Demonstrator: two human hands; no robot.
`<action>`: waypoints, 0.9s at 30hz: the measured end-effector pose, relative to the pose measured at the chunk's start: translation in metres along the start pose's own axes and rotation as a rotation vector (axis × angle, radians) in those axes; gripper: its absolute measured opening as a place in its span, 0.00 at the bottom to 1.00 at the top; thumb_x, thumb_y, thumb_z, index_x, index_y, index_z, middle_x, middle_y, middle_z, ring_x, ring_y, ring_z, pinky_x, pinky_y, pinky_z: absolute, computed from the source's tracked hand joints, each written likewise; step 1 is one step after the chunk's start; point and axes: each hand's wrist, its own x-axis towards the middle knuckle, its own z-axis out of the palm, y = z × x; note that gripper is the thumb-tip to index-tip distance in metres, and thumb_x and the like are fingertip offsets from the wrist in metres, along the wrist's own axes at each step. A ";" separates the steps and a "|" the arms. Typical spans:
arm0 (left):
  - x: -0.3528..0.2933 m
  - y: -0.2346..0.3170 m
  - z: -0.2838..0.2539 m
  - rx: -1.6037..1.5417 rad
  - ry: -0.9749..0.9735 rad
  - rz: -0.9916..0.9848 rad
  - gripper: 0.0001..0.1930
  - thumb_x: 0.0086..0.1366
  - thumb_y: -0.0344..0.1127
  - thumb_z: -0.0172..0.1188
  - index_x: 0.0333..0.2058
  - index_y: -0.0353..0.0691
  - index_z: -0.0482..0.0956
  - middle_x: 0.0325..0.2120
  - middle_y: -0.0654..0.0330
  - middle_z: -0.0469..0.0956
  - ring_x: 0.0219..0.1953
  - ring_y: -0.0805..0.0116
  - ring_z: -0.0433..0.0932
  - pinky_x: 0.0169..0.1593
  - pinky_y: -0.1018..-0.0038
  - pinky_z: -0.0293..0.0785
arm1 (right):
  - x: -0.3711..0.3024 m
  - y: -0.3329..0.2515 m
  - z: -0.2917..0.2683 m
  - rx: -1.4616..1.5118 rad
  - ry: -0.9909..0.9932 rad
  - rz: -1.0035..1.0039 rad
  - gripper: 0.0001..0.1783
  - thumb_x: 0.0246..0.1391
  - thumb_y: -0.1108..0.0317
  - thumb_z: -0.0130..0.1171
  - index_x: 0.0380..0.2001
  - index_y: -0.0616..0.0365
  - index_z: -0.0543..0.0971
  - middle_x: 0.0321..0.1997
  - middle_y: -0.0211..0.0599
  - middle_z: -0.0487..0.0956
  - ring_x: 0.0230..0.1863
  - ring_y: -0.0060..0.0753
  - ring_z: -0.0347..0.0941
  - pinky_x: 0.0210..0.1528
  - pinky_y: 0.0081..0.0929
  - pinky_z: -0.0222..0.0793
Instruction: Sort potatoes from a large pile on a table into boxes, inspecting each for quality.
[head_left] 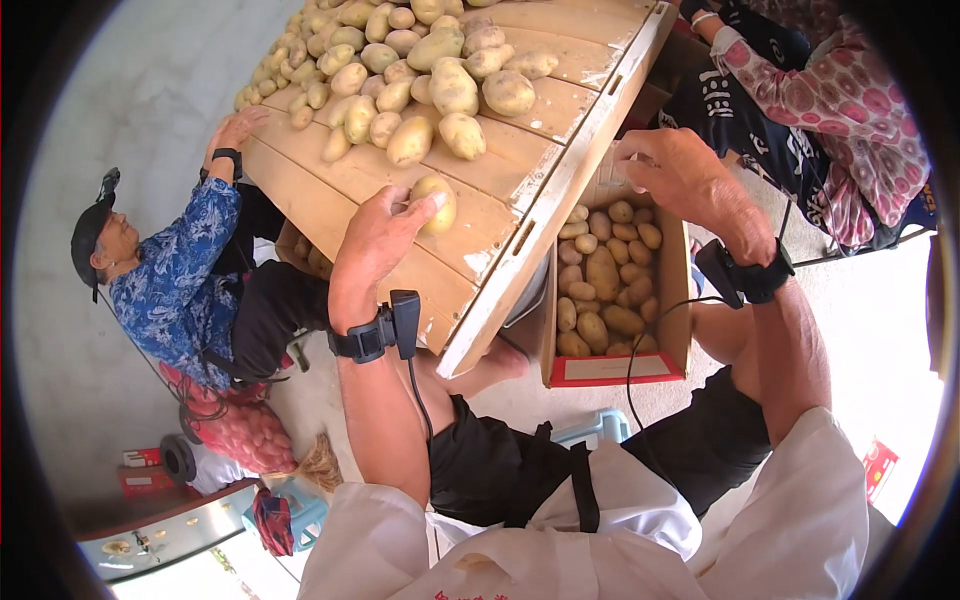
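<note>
My left hand [377,238] rests over the near part of a slatted wooden table [315,165], thumb and fingers closed on a yellow potato [436,206]. Beyond it, a heap of loose potatoes [410,75] covers the far part of the tabletop. Off the table's right edge, my right hand [690,178] hangs above an open cardboard box [676,300] of smaller potatoes [605,270]. Its fingers are curled together, with a clear, see-through thing at their tips that I cannot make out.
A person in a blue patterned shirt [180,280] sits at the left, one hand on the table's far edge. At the upper right is another person's pink patterned sleeve [820,95]. A red mesh sack [240,430] lies at lower left. Cables hang from both my wrists.
</note>
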 end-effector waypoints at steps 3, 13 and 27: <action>-0.005 0.005 0.007 -0.124 -0.099 0.071 0.29 0.64 0.43 0.72 0.55 0.25 0.76 0.44 0.47 0.84 0.47 0.62 0.82 0.54 0.68 0.77 | 0.000 0.001 0.003 0.022 -0.024 0.013 0.15 0.60 0.62 0.55 0.42 0.58 0.85 0.41 0.53 0.85 0.45 0.61 0.81 0.50 0.45 0.77; -0.018 0.028 0.019 -0.021 -0.118 0.153 0.29 0.60 0.37 0.74 0.57 0.30 0.75 0.44 0.54 0.82 0.46 0.66 0.80 0.54 0.70 0.75 | 0.001 -0.001 0.006 -0.034 -0.064 -0.005 0.15 0.60 0.61 0.56 0.44 0.57 0.85 0.41 0.51 0.86 0.45 0.60 0.82 0.50 0.44 0.78; -0.024 0.048 0.028 -0.395 -0.245 0.321 0.31 0.59 0.35 0.75 0.58 0.30 0.75 0.45 0.57 0.82 0.47 0.71 0.79 0.54 0.72 0.76 | -0.006 -0.038 0.031 0.658 -0.199 -0.140 0.28 0.60 0.61 0.62 0.60 0.63 0.75 0.39 0.47 0.86 0.41 0.40 0.83 0.46 0.36 0.78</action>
